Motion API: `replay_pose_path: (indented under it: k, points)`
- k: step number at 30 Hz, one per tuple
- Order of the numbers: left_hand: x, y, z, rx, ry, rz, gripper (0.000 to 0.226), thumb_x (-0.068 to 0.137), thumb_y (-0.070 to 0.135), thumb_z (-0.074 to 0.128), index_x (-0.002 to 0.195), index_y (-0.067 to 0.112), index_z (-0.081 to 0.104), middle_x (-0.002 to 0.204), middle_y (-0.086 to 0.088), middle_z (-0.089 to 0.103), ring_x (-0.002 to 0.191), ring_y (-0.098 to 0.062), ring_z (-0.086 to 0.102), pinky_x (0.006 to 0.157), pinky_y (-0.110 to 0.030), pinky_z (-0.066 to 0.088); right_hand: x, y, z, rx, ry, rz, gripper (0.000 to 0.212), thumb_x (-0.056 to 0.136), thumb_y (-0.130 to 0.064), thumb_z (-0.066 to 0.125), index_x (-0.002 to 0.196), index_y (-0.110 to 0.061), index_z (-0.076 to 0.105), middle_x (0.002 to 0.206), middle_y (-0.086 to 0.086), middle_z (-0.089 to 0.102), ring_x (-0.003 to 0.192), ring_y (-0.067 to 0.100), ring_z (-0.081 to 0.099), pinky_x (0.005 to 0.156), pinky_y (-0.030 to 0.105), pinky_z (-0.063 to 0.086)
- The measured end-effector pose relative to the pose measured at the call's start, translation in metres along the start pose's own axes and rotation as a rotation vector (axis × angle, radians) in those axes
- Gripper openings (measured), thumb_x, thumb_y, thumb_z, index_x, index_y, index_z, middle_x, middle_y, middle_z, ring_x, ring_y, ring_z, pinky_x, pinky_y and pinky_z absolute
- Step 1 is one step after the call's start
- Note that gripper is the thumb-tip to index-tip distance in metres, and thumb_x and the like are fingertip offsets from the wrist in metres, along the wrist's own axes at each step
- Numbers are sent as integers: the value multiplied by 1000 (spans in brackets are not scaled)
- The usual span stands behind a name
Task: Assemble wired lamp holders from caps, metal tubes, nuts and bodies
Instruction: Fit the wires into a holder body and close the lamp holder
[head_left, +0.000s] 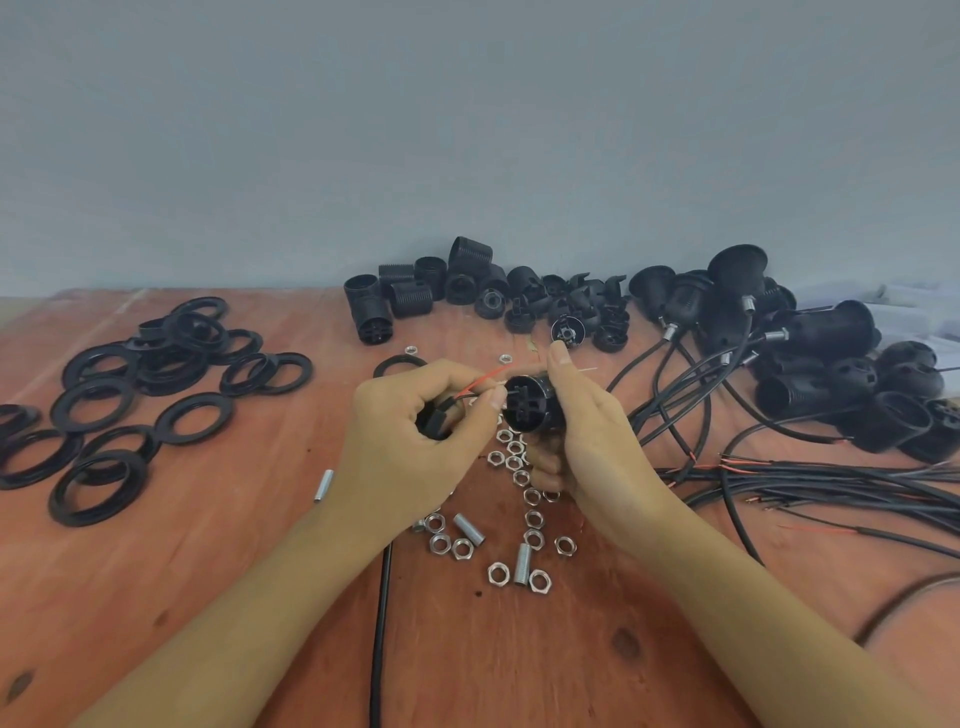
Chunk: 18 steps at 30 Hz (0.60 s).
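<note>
In the head view, the person is working over a reddish wooden table (208, 597) that is standing against a grey wall (467, 130). The right hand (592, 441) is gripping a black lamp holder body (530, 408) from the side, with the thumb lying over its top, and its open end is facing the left hand. The left hand (415, 431) is curling its fingers round a small black part (434, 418). I cannot tell if this part is a cap. Its thumb and forefinger are meeting just at the edge of the body. A red wire (483, 378) is coming out of this hand and is passing over the body. Both hands are holding their things above the table, near its middle.

A black cable (382, 623) is running from under the left wrist toward the near edge. Many metal nuts (497, 573) are lying under and in front of the hands, and short metal tubes (469, 528) are lying between them. On the left, black rings (104, 405) are lying in a loose heap. At the back, loose bodies and caps (415, 291) are lying by the wall. On the right, wired holders (805, 364) are lying in a pile, and their cables (831, 483) are spreading over the table.
</note>
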<state>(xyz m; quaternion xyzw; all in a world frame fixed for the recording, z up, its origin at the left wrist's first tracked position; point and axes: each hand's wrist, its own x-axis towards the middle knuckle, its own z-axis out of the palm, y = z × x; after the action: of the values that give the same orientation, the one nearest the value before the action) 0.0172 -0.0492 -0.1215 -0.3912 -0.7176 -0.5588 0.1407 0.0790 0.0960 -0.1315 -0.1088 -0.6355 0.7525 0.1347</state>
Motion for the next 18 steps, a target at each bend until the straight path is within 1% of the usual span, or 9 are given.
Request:
replay_pose_path:
  k: [2, 3, 5, 9, 12, 15, 17, 18]
  points:
    - [0, -1, -1, 21, -3, 9, 8, 86, 20, 68, 80, 21, 72, 47, 13, 43, 45, -5, 39, 47, -23, 35, -3, 1, 2, -37, 9, -60, 47, 95, -60, 43, 103, -18, 62, 68, 5, 43, 49, 12, 33, 42, 24, 32]
    - [1, -1, -1, 27, 0, 10, 8, 86, 20, 68, 79, 19, 72, 48, 13, 43, 46, -5, 39, 48, -23, 36, -5, 1, 3, -60, 10, -93, 46, 92, -63, 44, 102, -22, 60, 72, 6, 41, 50, 12, 33, 42, 25, 33]
    - [1, -1, -1, 39, 15, 7, 10, 86, 22, 67, 79, 17, 72, 48, 12, 42, 47, -5, 39, 47, -24, 36, -7, 1, 5, -108, 4, -168, 42, 87, -64, 44, 99, -26, 56, 72, 5, 38, 50, 14, 32, 41, 26, 32]
    - [1, 0, -1, 53, 13, 22, 11, 88, 23, 65, 80, 17, 70, 48, 12, 41, 46, -5, 39, 46, -27, 37, -9, -2, 7, -147, -1, -243, 36, 89, -58, 43, 100, -25, 50, 69, 8, 36, 52, 27, 25, 44, 35, 22]
    - [1, 0, -1, 62, 8, 40, 12, 89, 21, 64, 80, 15, 70, 48, 12, 40, 45, -5, 39, 45, -28, 38, -10, -3, 7, -177, 10, -275, 38, 90, -55, 41, 103, -20, 49, 69, 8, 38, 54, 28, 27, 45, 37, 22]
    - [1, 0, -1, 89, 24, 69, 11, 89, 18, 63, 81, 13, 68, 49, 13, 40, 46, -5, 40, 48, -23, 37, -10, -3, 7, -198, 6, -285, 40, 90, -55, 41, 104, -17, 48, 65, 3, 39, 51, 26, 28, 43, 34, 24]
    - [1, 1, -1, 135, 45, 103, 9, 89, 15, 64, 81, 12, 67, 52, 16, 40, 48, -6, 41, 51, -19, 36, -10, -4, 7, -199, 2, -294, 40, 91, -53, 40, 104, -17, 47, 59, -7, 41, 45, 19, 31, 41, 24, 27]
    - [2, 1, -1, 151, 52, 112, 8, 89, 14, 64, 81, 12, 67, 53, 17, 40, 49, -6, 42, 52, -18, 36, -10, -4, 7, -208, 6, -302, 37, 91, -53, 40, 103, -18, 48, 56, -14, 41, 43, 10, 32, 42, 17, 29]
